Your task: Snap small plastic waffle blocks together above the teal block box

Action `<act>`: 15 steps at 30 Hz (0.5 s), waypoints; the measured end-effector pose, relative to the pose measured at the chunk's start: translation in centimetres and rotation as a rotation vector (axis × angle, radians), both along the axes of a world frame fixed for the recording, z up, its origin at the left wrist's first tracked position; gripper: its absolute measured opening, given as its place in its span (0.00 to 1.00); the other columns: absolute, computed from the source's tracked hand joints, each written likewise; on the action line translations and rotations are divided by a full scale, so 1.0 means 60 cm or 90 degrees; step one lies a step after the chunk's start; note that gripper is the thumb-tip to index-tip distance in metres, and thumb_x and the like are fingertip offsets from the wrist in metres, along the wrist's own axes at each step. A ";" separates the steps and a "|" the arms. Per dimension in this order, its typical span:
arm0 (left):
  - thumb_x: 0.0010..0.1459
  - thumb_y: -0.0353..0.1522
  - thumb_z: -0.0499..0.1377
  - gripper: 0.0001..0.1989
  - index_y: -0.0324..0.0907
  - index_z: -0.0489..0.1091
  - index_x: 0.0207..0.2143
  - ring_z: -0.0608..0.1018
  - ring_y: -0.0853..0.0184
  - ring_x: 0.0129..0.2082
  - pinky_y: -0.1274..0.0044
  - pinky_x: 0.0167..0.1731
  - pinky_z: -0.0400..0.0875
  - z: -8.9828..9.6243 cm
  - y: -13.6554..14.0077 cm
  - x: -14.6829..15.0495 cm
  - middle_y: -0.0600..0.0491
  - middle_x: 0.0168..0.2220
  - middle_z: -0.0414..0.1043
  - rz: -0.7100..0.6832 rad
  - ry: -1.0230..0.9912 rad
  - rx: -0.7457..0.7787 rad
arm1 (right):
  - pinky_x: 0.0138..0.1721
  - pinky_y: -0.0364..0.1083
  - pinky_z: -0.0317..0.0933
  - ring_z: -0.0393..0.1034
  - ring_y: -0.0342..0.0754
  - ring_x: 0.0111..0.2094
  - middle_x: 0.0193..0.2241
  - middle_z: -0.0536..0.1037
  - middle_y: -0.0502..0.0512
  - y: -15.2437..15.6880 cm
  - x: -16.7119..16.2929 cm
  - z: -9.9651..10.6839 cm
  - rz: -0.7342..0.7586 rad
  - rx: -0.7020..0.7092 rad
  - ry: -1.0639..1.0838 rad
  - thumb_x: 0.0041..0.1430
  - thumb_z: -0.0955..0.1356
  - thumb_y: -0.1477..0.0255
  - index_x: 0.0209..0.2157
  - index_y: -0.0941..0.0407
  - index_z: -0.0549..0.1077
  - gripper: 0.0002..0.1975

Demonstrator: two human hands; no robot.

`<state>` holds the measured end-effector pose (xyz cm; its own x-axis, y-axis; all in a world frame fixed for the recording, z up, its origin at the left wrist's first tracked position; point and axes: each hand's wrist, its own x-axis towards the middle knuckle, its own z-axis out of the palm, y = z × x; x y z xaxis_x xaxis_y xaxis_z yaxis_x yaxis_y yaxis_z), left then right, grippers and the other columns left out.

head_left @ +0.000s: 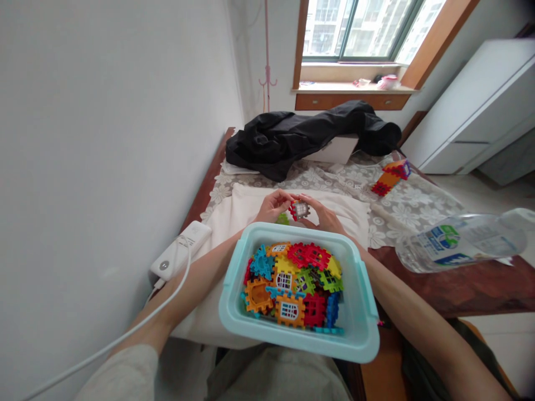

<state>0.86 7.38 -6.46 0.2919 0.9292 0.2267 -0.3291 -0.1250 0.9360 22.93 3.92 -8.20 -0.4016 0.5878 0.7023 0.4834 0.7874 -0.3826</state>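
I see my left hand and right hand meeting above the white cloth, both pinching one small red block piece between the fingertips; it sits just beyond the far rim of the light-blue bin; the bin holds a heap of colourful blocks; a plastic bottle lies well to the right.

white wall L | window w/ daylight, wood sill | white cabinet R | pale floor
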 end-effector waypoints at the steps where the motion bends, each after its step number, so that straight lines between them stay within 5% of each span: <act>1: 0.48 0.46 0.80 0.22 0.42 0.77 0.32 0.81 0.50 0.54 0.61 0.57 0.72 0.000 0.000 0.000 0.44 0.46 0.85 0.002 -0.002 0.005 | 0.65 0.63 0.74 0.73 0.60 0.66 0.68 0.74 0.61 0.001 0.000 -0.001 -0.004 0.002 -0.001 0.71 0.72 0.70 0.75 0.46 0.56 0.37; 7: 0.50 0.45 0.79 0.23 0.42 0.80 0.41 0.81 0.53 0.57 0.63 0.62 0.71 -0.009 0.007 0.002 0.43 0.54 0.82 0.015 -0.021 0.039 | 0.67 0.63 0.72 0.69 0.59 0.70 0.69 0.72 0.63 0.008 0.002 -0.006 0.006 0.050 0.004 0.71 0.71 0.74 0.76 0.45 0.54 0.38; 15: 0.56 0.44 0.77 0.25 0.41 0.77 0.49 0.84 0.57 0.50 0.65 0.50 0.80 -0.026 0.014 0.002 0.43 0.53 0.82 -0.027 -0.017 0.068 | 0.71 0.67 0.66 0.62 0.61 0.73 0.71 0.68 0.59 0.008 -0.002 -0.004 0.013 0.030 0.067 0.68 0.73 0.75 0.75 0.39 0.54 0.42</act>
<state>0.98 8.24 -8.04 0.3230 0.8865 0.3313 -0.3602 -0.2086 0.9093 22.79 4.38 -8.45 -0.3354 0.5459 0.7678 0.4261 0.8148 -0.3932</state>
